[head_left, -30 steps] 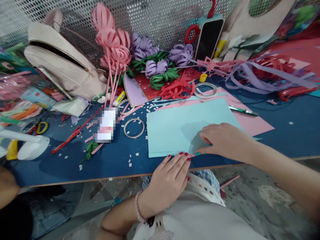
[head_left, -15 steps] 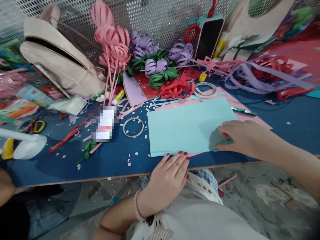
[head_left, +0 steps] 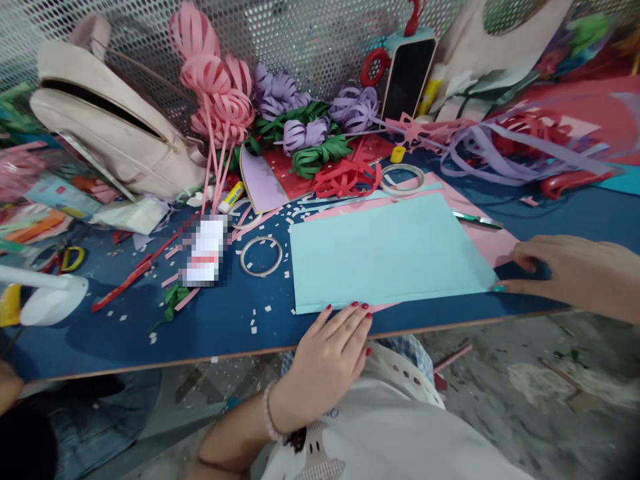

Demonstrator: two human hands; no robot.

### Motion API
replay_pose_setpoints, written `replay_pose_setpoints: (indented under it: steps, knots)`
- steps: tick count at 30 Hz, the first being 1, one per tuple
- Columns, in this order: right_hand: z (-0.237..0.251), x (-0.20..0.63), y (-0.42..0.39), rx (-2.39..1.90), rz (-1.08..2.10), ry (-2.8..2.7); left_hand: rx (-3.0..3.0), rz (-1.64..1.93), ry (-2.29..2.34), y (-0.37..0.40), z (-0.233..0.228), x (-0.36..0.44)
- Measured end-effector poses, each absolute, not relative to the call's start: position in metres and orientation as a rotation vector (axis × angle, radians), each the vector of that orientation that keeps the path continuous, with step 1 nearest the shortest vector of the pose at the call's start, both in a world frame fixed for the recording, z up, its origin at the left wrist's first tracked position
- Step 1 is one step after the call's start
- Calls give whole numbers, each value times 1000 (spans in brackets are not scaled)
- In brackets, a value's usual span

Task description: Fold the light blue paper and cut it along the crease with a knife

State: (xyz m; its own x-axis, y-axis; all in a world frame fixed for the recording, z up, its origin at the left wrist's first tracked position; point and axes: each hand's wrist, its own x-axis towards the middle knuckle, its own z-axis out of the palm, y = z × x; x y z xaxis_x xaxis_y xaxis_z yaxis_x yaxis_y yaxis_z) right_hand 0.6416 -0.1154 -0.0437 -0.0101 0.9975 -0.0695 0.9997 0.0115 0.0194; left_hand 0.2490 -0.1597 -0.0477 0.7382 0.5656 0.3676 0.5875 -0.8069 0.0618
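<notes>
Blue table (head_left: 225, 327), littered with paper scraps, carries a light blue paper sheet (head_left: 385, 253) lying flat near its front edge. Left hand (head_left: 330, 360) presses flat fingers on the sheet's near edge, gripping nothing. Right hand (head_left: 575, 270) rests fingertips at its right corner, grip loose, nothing held.

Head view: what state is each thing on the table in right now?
Light blue paper: flat, folded edge at the near side.
Left hand: fingers pressing the paper's near edge.
Right hand: flat at the paper's right corner.
Backpack: unzipped.
Tape ring: lying flat.
Phone: propped upright, screen dark.
</notes>
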Motion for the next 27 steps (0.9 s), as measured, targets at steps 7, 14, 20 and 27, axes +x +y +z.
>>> replay_pose_setpoints:
  steps: [7, 14, 20, 27]
  knots:
    - [-32, 658, -125, 2273, -453, 2364, -2977, -547, -965, -158, -40, 247]
    - [-28, 587, -133, 1646, -398, 3076, -3034, -628, -996, -141, -18, 243]
    - [-25, 554, -122, 1628, -835, 2901, -2978, -354, -1171, -124, -10, 227]
    - [-26, 556, -120, 1705, -1001, 2777, -3114, -427, -1316, -114, -10, 223]
